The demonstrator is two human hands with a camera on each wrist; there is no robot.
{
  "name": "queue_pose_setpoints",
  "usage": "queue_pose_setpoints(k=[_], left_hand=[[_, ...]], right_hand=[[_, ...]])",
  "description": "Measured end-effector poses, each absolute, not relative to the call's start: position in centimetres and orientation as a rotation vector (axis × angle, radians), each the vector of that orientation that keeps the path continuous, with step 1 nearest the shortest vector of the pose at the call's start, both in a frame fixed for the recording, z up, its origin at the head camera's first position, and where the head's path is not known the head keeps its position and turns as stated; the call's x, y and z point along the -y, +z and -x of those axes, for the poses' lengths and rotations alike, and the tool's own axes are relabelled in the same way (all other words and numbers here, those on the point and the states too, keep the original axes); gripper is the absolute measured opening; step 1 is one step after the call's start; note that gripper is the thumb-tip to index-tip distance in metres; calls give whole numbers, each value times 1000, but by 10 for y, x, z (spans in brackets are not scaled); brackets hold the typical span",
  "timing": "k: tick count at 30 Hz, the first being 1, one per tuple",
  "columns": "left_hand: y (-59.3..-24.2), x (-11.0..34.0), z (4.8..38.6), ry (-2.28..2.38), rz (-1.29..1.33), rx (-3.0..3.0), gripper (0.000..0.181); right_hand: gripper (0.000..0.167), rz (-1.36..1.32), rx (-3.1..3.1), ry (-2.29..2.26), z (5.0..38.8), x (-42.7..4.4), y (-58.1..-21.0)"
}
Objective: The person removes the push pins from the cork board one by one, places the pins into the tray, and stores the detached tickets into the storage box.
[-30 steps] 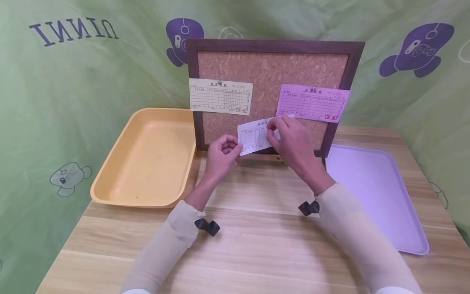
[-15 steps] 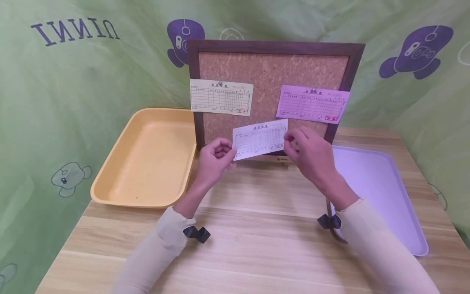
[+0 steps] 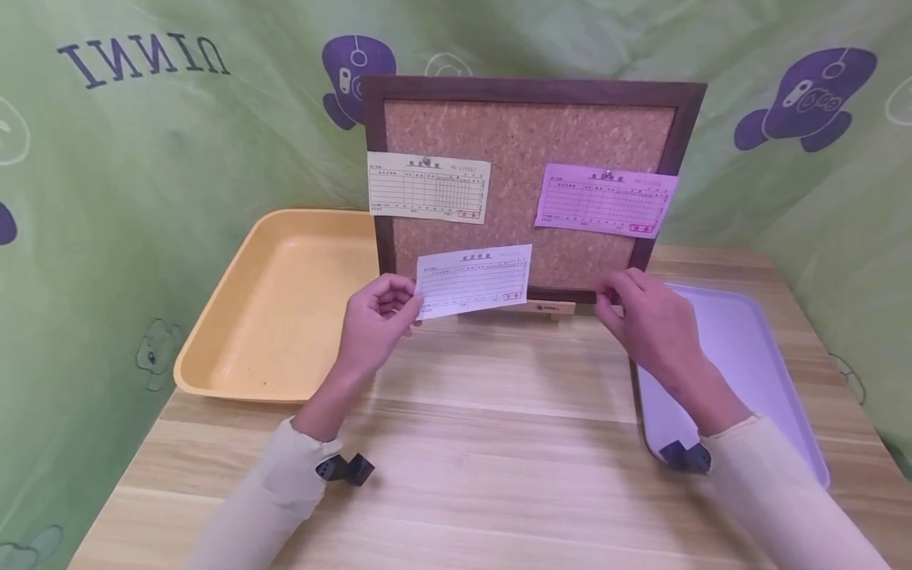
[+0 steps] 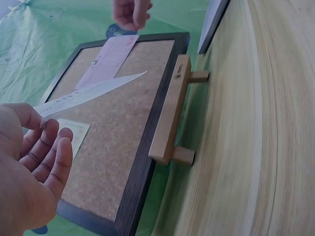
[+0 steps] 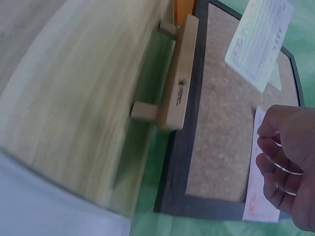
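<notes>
Your left hand (image 3: 378, 321) pinches the white receipt slip (image 3: 476, 279) by its left short edge between thumb and fingers, probably so the printed face is left uncovered and uncreased. The slip is in front of the framed corkboard (image 3: 513, 131), at 7 o'clock from the board's centre, its other end unsupported and the thin paper bowing slightly. Your right hand (image 3: 651, 324), at 3 o'clock from the slip and well apart from it, has its fingers curled in with the thumb close to the forefinger; I cannot tell whether anything small is between them. On the grainy cork, a cream receipt slip (image 3: 430, 190) at 9 o'clock and a pink receipt slip (image 3: 606, 202) at 3 o'clock overlap the dark frame, each with a pin near its top, likely to hold it flat. A deep, round-cornered yellow tray (image 3: 285, 301) sits at 8 o'clock and a shallow purple tray (image 3: 755, 348) at 4 o'clock on the wood-grain surface (image 3: 484, 475), perhaps spaced to give your arms room.
</notes>
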State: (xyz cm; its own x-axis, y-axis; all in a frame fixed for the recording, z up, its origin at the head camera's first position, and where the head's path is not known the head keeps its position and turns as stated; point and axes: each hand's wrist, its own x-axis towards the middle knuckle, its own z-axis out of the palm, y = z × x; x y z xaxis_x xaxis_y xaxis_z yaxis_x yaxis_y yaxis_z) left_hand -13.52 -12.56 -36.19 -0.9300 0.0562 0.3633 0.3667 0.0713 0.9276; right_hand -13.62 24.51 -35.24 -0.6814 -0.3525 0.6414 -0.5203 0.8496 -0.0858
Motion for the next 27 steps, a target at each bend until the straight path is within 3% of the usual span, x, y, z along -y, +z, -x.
queue_pose_setpoints(k=[27], left_hand=[[-356,211,138,-1926,179,1853,8]], right_hand=[[10,-209,2711,378,126,-324,-381]])
